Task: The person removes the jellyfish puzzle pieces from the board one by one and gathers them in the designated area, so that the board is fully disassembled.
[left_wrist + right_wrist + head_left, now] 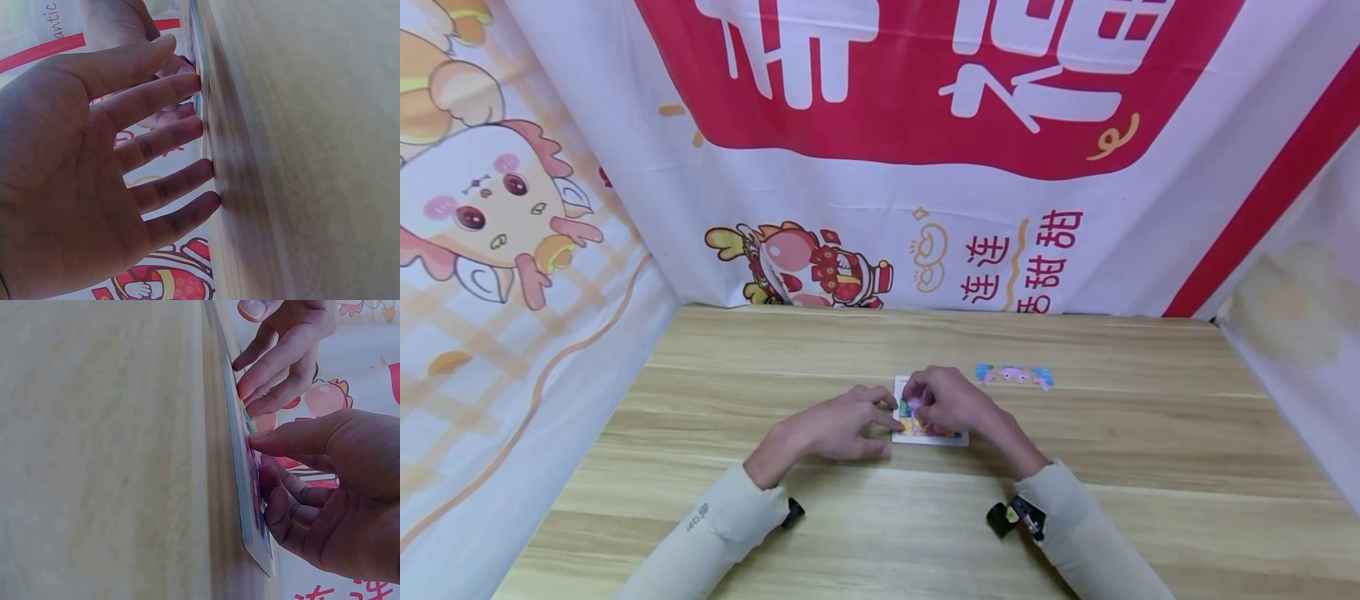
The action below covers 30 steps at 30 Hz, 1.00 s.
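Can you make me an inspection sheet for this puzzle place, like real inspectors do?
Surface: wood-grain table.
Job's things: board, partly hidden by the hands; loose pieces beyond it, to the right.
Clutter: nothing seen.
Left hand: fingers spread loosely, reaching the board's left edge.
Right hand: fingers bent over the board; can't tell whether they pinch a piece.
Cables: nothing seen.
Surroundings: cloth with cartoon prints and big writing behind the table; more cartoon cloth at the left.
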Motion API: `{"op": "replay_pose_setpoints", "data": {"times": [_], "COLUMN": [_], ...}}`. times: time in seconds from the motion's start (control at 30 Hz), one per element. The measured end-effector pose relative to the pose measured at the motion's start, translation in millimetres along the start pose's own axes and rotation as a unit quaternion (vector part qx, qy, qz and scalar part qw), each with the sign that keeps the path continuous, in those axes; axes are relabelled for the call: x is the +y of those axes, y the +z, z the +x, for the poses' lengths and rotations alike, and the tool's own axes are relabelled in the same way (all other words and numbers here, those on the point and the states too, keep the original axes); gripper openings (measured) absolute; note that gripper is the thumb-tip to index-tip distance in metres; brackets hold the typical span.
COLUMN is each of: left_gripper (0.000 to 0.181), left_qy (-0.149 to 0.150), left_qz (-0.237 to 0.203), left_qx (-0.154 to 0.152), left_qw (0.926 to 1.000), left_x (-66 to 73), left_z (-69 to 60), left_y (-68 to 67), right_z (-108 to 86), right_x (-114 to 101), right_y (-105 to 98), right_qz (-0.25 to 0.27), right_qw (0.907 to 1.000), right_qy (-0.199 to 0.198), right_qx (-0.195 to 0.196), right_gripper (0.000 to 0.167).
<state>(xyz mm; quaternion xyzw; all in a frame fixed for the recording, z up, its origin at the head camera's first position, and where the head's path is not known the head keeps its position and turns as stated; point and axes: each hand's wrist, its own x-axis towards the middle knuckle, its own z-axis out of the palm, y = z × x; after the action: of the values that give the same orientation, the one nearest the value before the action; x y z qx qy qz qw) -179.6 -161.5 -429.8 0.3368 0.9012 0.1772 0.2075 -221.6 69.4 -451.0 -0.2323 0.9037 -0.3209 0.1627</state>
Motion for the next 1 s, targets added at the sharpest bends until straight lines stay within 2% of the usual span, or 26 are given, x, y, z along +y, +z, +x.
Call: {"op": "replay_pose_setpoints", "data": {"times": [0.2, 0.47, 0.6, 0.83, 1.0], "left_gripper": [0.04, 0.04, 0.04, 0.039, 0.039], "left_qy": [-0.002, -0.001, 0.001, 0.004, 0.007], "left_qz": [-0.004, -0.001, -0.001, -0.004, -0.003], "left_qx": [0.003, 0.006, 0.01, 0.015, 0.019], "left_qw": [1.0, 1.0, 1.0, 0.9999, 0.9998], "left_x": [0.3, 0.4, 0.6, 1.0, 0.2], "left_z": [-0.3, 0.4, 0.6, 0.7, 2.0], "left_y": [0.2, 0.2, 0.2, 1.1, 2.2], "right_z": [-0.8, -5.3, -7.9, -12.7, -15.2], "right_x": [-2, -5, -4, 3, 14], "right_y": [0, -4, -9, -24, -30], "right_qz": [0.004, 0.003, 0.016, 0.059, 0.072], "right_qw": [0.9999, 0.9996, 0.9996, 0.9973, 0.9972], "right_qy": [0.005, -0.018, -0.023, -0.04, -0.019], "right_qx": [0.009, 0.022, 0.008, 0.017, 0.007], "right_gripper": [0.028, 0.013, 0.015, 0.021, 0.019]}}
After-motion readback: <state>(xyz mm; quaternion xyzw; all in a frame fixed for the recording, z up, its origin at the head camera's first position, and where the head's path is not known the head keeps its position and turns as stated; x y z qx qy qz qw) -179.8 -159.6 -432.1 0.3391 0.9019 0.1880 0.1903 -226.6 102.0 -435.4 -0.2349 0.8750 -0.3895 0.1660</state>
